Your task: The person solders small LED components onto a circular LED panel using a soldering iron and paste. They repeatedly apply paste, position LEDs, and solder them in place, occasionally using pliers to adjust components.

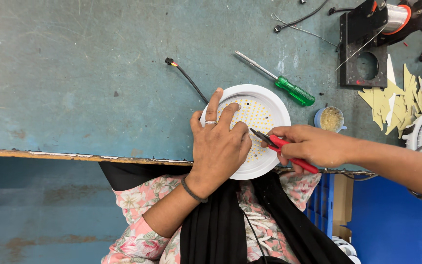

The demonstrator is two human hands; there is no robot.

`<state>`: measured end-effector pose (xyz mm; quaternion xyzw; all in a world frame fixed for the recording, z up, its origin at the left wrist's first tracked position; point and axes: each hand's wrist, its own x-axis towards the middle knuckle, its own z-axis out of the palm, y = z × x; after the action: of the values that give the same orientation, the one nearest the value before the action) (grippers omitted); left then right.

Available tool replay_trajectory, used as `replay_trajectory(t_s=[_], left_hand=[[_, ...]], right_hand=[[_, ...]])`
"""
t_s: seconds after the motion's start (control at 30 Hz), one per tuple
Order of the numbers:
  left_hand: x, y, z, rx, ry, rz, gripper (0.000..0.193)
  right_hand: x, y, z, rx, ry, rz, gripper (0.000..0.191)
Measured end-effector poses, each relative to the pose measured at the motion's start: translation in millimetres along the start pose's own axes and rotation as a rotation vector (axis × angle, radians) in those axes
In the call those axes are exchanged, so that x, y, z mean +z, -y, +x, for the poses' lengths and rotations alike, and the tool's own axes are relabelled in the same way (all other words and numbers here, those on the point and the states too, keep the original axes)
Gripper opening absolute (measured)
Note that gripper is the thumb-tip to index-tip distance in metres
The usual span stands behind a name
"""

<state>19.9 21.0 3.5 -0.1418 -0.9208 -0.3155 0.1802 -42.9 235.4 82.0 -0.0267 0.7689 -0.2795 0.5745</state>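
A green screwdriver (289, 88) and small cup (331, 119) lie on the blue surface (74, 73) beyond the round white lamp (260, 115), studded with yellow dots, at the near edge. The left hand (219, 146) presses flat on it, covering part; the right hand (313, 145) grips red pliers (282, 146), tips over the dots.

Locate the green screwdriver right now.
In the head view, the green screwdriver lies loose on the blue-green table, just above and right of the round white lamp, left of the small cup; neither hand touches it.
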Motion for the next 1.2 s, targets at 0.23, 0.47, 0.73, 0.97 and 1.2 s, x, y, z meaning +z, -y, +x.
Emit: replay_trajectory(t_s=[0.23, 0.47, 0.73, 0.97, 1.2], left_hand=[[-4.9, 1.5, -1.1, 0.01, 0.03, -0.068, 0.01], [-1.6, -1.3, 0.1, 0.007, 0.021, -0.072, 0.009], [-0.7, -5.2, 4.4, 0.007, 0.05, -0.031, 0.007], [2.9, -11.1, 8.9, -0.015, 0.067, -0.01, 0.01], [4.0, -12.9, 11.5, -0.024, 0.09, 0.009, 0.008]], right_hand=[[-42.8, 2.0, -11.3, -0.033, -0.447, -0.292, 0.027], [-113.2, -18.4, 37.8, -0.432, -1.162, -1.212, 0.063], [-121.7, -22.8, 36.8, -0.655, -1.159, -0.926, 0.062], [-41.4, -71.5, -37.8, -0.715, -1.198, -0.338, 0.06], [15.1, -134.0, -26.1, -0.744, -1.298, 0.356, 0.057]])
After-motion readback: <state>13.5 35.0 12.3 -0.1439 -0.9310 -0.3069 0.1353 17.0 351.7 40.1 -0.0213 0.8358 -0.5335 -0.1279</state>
